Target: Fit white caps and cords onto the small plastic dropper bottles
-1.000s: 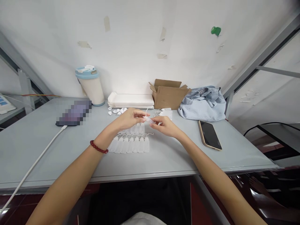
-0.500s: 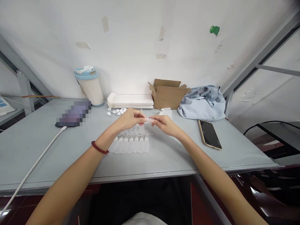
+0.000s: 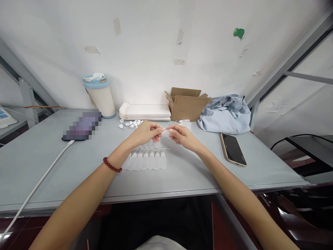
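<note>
Head view: small translucent piece pinched between both your hands

Your left hand and right hand meet nearly tip to tip above the smooth grey table, thumb and fingers of each closed on the small translucent piece. Take that piece as the dial's centre. The table's straight front edge runs across 6 o'clock; at 12 rises a white wall with torn tape scraps, and a slanting metal frame climbs at 2.

At 7 o'clock lie flat, frosted oblong tags in a row, thin white cords at their tops. Small rounded white pieces scatter towards 10, in front of a flat white stack. Farther along 10 stands a cream tumbler with a blue lid. An open brown cardboard box sits at 1, crumpled pale-blue fabric at 2, a rounded-corner phone just past 3.
</note>
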`<state>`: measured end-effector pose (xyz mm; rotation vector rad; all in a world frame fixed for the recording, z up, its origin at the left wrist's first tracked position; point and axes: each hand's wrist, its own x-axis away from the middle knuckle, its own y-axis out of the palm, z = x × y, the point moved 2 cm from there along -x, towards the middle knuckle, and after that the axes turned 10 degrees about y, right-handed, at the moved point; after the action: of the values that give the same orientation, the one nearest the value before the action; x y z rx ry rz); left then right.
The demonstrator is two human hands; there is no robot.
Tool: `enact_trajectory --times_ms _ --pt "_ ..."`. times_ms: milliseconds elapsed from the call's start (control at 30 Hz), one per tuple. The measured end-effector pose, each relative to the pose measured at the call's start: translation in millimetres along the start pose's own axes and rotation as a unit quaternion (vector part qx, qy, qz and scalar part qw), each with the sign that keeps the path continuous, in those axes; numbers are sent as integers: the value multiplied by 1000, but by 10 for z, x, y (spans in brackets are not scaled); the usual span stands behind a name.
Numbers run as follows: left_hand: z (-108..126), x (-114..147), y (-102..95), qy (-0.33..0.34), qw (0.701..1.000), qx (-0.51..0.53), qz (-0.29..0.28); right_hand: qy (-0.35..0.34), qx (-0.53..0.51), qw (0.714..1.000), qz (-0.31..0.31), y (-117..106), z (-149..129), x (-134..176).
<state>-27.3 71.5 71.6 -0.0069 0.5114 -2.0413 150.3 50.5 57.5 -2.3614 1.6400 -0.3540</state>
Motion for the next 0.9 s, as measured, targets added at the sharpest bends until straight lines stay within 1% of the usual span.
enact_trajectory --times_ms 100,200,400,533,633,700,800,833,900 --pt "27 -4 12 19 999 -27 3 38 -79 996 -24 28 25 -12" --pt "36 -5 10 38 999 -38 1 67 -129 988 -42 53 29 -10" --pt "10 -2 13 101 995 -19 3 112 -208 970 -52 50 -5 3" --pt "17 -1 16 118 993 -19 23 126 -231 963 -56 45 -10 -1" --pt "44 5 23 104 994 0 26 122 -229 964 -55 41 -11 -1" --pt "58 10 29 75 997 12 27 109 -224 967 -56 38 -16 1" --pt "64 15 35 19 999 -15 26 96 -216 970 -52 31 -21 5" --pt "64 15 36 10 999 -28 22 98 -213 971 -50 29 -19 6" --pt "68 14 38 18 999 -43 14 104 -212 971 -46 25 -14 7"
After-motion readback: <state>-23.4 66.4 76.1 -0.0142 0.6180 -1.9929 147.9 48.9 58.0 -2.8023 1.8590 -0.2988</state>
